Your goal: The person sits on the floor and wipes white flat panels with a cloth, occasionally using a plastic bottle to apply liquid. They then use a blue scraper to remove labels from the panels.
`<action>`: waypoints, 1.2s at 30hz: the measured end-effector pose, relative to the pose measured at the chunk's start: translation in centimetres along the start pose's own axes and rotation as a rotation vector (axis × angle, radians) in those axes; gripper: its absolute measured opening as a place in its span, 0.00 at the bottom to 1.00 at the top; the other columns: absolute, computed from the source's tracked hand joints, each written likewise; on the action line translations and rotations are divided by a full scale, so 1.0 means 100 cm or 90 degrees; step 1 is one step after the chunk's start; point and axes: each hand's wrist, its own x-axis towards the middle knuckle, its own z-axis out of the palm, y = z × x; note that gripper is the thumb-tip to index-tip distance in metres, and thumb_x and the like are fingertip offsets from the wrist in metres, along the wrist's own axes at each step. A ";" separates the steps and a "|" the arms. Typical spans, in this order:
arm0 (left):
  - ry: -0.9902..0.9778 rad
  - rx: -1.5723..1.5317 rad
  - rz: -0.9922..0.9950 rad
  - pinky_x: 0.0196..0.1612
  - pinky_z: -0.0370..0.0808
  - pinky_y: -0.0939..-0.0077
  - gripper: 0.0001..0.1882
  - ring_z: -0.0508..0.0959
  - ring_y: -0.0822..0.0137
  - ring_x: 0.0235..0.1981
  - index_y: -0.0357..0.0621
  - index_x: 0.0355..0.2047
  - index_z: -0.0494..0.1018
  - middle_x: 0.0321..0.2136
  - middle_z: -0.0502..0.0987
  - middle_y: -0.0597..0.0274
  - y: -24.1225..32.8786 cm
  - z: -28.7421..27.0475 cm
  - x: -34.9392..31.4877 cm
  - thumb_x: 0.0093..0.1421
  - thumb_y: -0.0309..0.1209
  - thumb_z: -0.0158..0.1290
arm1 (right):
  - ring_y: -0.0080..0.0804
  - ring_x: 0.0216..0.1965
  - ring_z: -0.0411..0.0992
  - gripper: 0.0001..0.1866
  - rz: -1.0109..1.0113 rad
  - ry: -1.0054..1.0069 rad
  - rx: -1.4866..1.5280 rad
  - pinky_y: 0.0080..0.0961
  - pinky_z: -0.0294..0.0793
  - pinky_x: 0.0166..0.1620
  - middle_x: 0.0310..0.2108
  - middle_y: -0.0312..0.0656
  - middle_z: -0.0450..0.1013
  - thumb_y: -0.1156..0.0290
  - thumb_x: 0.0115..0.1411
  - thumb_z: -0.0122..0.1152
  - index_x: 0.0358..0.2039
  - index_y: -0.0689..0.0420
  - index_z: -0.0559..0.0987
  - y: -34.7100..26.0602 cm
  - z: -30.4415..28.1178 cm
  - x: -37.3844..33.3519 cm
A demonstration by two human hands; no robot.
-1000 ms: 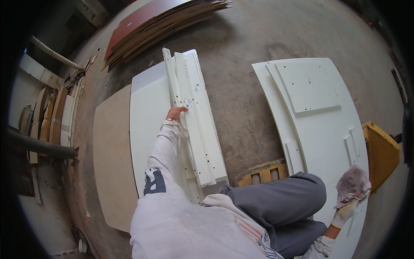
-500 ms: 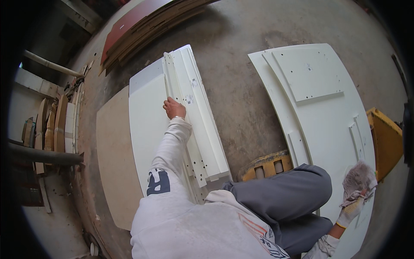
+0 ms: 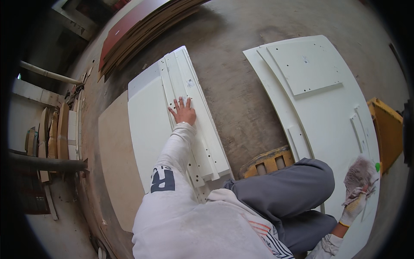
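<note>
My left hand (image 3: 184,115) is bare and lies palm down, fingers spread, on the narrow white drilled strips (image 3: 199,144). These strips sit side by side along the right part of a wide white panel (image 3: 146,116). My right hand (image 3: 352,213), in a pale knitted glove with a yellow cuff edge, is closed on a crumpled greyish-pink rag (image 3: 360,173). That rag rests over the right edge of another white panel (image 3: 327,129). A smaller drilled board (image 3: 304,71) and thin strips (image 3: 298,140) lie on this right-hand panel. A small green spot (image 3: 377,166) shows beside the rag.
A bare brown board (image 3: 114,159) extends left of the wide panel. Reddish-brown boards (image 3: 133,28) are stacked at the far left. Yellow metal equipment (image 3: 384,134) stands at the right, with a yellow fork end (image 3: 265,162) near my knee. Concrete floor (image 3: 235,82) separates the panels.
My left hand has opened from a curled grip on a strip's edge and moved slightly right and nearer. The strip now lies flatter. My right hand still holds the rag.
</note>
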 end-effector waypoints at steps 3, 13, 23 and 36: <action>0.013 -0.035 -0.023 0.73 0.29 0.24 0.35 0.38 0.41 0.79 0.72 0.76 0.55 0.79 0.46 0.55 0.004 0.011 -0.001 0.68 0.43 0.42 | 0.14 0.26 0.63 0.20 -0.024 -0.026 -0.022 0.13 0.61 0.24 0.30 0.30 0.67 0.61 0.76 0.53 0.63 0.57 0.73 0.000 -0.016 -0.001; 0.058 -0.045 -0.010 0.72 0.46 0.25 0.36 0.45 0.29 0.76 0.72 0.75 0.57 0.77 0.48 0.44 -0.009 0.056 0.039 0.66 0.36 0.46 | 0.18 0.21 0.64 0.09 -0.019 0.064 0.034 0.16 0.62 0.26 0.23 0.31 0.67 0.61 0.73 0.60 0.43 0.53 0.75 -0.005 0.021 -0.030; 0.195 -0.166 0.487 0.71 0.60 0.47 0.36 0.59 0.35 0.72 0.38 0.67 0.64 0.73 0.56 0.35 0.234 0.040 0.048 0.58 0.25 0.58 | 0.19 0.18 0.65 0.12 0.049 0.256 0.251 0.18 0.66 0.26 0.18 0.28 0.66 0.58 0.75 0.57 0.34 0.48 0.74 0.016 0.017 -0.045; -0.424 -0.513 1.077 0.72 0.62 0.54 0.61 0.61 0.41 0.71 0.35 0.74 0.50 0.69 0.63 0.39 0.704 0.033 -0.208 0.50 0.45 0.75 | 0.45 0.62 0.72 0.27 -0.116 0.319 0.412 0.48 0.75 0.64 0.65 0.47 0.70 0.55 0.74 0.56 0.68 0.54 0.68 0.065 -0.010 -0.076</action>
